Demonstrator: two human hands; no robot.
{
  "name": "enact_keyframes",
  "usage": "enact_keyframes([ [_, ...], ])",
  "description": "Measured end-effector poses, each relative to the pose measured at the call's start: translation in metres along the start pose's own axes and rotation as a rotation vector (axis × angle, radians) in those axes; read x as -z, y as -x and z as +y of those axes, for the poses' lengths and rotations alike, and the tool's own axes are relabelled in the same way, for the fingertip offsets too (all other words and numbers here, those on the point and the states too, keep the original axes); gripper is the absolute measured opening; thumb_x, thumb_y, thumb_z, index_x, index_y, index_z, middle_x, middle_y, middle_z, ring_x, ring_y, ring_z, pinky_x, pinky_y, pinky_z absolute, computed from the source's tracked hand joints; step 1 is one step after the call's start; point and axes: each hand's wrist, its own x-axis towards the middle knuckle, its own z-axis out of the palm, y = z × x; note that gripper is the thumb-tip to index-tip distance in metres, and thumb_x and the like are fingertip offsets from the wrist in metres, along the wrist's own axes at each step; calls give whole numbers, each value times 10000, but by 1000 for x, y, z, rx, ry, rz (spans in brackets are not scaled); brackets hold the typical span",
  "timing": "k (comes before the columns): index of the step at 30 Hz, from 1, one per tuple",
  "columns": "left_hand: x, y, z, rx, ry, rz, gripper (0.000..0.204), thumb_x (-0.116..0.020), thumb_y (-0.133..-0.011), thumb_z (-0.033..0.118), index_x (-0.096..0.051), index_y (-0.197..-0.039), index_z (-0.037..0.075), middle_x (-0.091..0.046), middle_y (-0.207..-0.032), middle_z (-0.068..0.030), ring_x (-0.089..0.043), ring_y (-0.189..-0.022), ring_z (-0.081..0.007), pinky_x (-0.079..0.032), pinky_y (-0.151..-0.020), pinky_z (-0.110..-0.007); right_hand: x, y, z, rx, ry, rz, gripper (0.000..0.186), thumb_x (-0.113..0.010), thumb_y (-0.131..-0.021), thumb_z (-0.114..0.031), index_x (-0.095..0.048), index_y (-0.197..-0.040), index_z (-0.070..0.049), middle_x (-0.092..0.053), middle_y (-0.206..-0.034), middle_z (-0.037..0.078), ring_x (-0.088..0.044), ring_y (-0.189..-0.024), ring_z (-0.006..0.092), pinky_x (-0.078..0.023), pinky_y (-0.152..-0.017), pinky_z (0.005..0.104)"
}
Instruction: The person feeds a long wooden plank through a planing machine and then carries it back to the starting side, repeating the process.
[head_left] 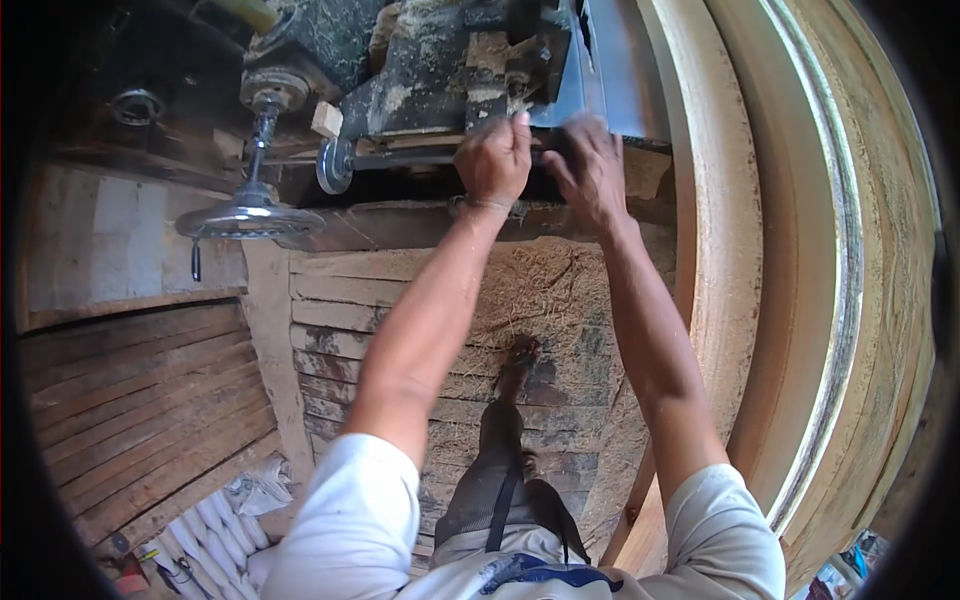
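Note:
In front of a dark machine [420, 80] dusted with sawdust, both my arms reach forward. My left hand [493, 160] is closed, thumb up, at a dark horizontal bar [405, 157] along the machine's near edge. Whatever its fingers hold is hidden behind the hand. Just to its right, my right hand [592, 165] is smeared by motion, its thumb toward the left hand. It is beside a smooth bluish metal surface [575, 85]. A round metal disc [335, 165] sits at the bar's left end, below a small wood block [326, 119].
A shiny handwheel [250, 219] juts out at left. Long thick timber boards [720, 200] stand close along my right side. Shavings [545, 290] lie on the plank floor [335, 318]. Wooden planks [150, 400] and white bundles [215, 535] are at lower left.

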Motion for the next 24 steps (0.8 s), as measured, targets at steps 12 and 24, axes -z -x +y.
enact_keyframes([
  [12, 17, 66, -25, 948, 507, 5, 231, -580, -714, 203, -593, -656, -20, -609, -717, -96, -581, -623, -200, -452, -590, -366, -50, 126, -63, -1429, -2010, -574, 539, -552, -870, -508, -536, -1095, -18, -564, -1021, 112, -569, -1010, 256, -497, -869, 405],
  [24, 14, 81, -84, 1323, 1241, -233, 439, -343, -864, 358, -570, -1072, 46, -599, -1070, -188, -566, -1039, -373, -404, -847, -685, -6, 75, -72, -850, -871, -820, 727, -655, -702, -662, -598, -876, 41, -641, -921, 240, -623, -898, 320, -466, -780, 417],
])
